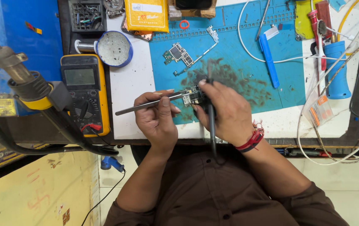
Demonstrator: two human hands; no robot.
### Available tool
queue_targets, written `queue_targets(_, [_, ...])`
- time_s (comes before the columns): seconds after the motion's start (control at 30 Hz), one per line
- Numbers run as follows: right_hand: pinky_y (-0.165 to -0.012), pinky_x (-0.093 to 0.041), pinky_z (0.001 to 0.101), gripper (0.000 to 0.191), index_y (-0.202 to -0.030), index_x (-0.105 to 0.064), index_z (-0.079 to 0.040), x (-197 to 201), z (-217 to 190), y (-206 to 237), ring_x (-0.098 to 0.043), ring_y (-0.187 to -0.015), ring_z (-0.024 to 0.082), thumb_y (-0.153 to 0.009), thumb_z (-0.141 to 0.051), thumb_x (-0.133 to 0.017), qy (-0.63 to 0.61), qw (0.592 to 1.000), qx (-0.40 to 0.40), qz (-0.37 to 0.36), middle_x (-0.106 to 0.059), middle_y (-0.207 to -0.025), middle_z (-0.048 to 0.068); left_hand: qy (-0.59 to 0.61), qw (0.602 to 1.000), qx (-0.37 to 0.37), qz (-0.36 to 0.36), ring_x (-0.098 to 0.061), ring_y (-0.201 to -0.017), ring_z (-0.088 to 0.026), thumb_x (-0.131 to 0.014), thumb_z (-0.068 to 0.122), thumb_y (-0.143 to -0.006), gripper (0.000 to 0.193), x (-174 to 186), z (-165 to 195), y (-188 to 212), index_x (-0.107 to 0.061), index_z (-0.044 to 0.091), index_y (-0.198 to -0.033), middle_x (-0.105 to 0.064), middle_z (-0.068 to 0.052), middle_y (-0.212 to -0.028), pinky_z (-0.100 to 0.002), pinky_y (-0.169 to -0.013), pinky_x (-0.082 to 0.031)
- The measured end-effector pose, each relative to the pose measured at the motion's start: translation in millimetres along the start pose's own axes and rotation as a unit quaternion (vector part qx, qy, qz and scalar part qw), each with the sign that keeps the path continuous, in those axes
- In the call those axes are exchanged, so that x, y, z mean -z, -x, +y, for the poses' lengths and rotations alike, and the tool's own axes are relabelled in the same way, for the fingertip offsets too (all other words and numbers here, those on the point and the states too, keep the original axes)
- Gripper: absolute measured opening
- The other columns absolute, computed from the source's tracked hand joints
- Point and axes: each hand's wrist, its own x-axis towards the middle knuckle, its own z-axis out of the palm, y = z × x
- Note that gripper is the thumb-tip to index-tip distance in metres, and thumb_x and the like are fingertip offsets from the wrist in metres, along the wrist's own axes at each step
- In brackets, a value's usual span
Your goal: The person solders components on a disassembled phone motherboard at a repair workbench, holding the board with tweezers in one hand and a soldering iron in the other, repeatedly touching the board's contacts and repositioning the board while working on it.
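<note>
My left hand (156,115) grips metal tweezers (141,107), whose tips reach a small circuit board (191,96) at the near edge of the blue work mat (238,71). My right hand (223,111) rests on that board and holds a thin dark tool (211,125) that runs back towards my chest. A red thread band circles my right wrist. Farther back on the mat lies a second, larger circuit board (179,54) with a thin metal strip attached.
A yellow multimeter (84,90) sits to the left, with a hot-air gun nozzle (18,75) and black hose beside it. A round blue-rimmed tin (113,48), a yellow packet (146,14), a blue pen-shaped tool (269,60), a blue handle (337,69) and white cables (347,113) surround the mat.
</note>
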Motion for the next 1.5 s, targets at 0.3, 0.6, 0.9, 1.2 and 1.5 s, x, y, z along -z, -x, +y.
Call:
queue_targets(0.3, [-0.083,-0.055,0.039,0.056,-0.139,-0.051,0.001,-2.2,16.6,24.7,-0.068,-0.095,0.031,-0.095,-0.02,-0.077,-0.063,0.995,-0.064,0.038,-0.067,-0.12,0.017,-0.071,0.995,0.031,-0.055,-0.065,-0.083,-0.008,-0.063,0.005,-0.108,0.017,-9.4,0.9,-0.2,-0.053,0.0,-0.12,-0.072,-0.014,-0.112,-0.023,-0.072,-0.057])
queue_targets(0.6, [-0.059,-0.047,0.023,0.016,-0.101,-0.068,-0.001,-1.7,24.1,50.1,-0.063,-0.064,0.009,-0.089,-0.003,-0.078,-0.242,0.959,-0.135,0.056,-0.07,-0.081,0.006,-0.198,0.975,0.023,-0.099,-0.066,-0.072,-0.006,-0.065,0.005,-0.105,0.011,-14.3,2.4,-3.3,-0.058,0.001,-0.112,-0.075,-0.008,-0.103,-0.021,-0.064,-0.054])
queue_targets(0.9, [-0.055,-0.044,0.0226,0.013,-0.092,-0.068,-0.001,-1.6,24.2,40.9,-0.061,-0.058,0.008,-0.085,-0.002,-0.079,-0.253,0.957,-0.134,0.05,-0.067,-0.072,0.004,-0.251,0.964,0.007,-0.088,-0.064,-0.067,-0.005,-0.068,0.007,-0.104,0.011,-14.2,-0.3,-3.8,-0.059,0.002,-0.11,-0.071,-0.004,-0.085,-0.022,-0.06,-0.05])
queue_targets(1.2, [-0.056,-0.045,0.024,0.012,-0.091,-0.069,-0.001,-2.0,25.2,37.5,-0.063,-0.06,0.01,-0.085,-0.002,-0.079,-0.244,0.963,-0.108,0.044,-0.068,-0.073,0.004,-0.258,0.961,-0.003,-0.098,-0.066,-0.069,-0.005,-0.068,0.006,-0.104,0.012,-15.0,1.1,-5.9,-0.058,0.003,-0.111,-0.072,-0.004,-0.088,-0.022,-0.061,-0.053])
queue_targets(1.5, [-0.055,-0.044,0.0236,0.011,-0.09,-0.069,-0.001,-0.8,24.2,35.6,-0.061,-0.059,0.009,-0.085,-0.003,-0.078,-0.248,0.963,-0.099,0.043,-0.067,-0.072,0.004,-0.267,0.958,-0.004,-0.1,-0.063,-0.065,-0.005,-0.068,0.007,-0.104,0.012,-14.7,0.7,-6.7,-0.059,0.003,-0.11,-0.07,-0.003,-0.083,-0.022,-0.058,-0.051])
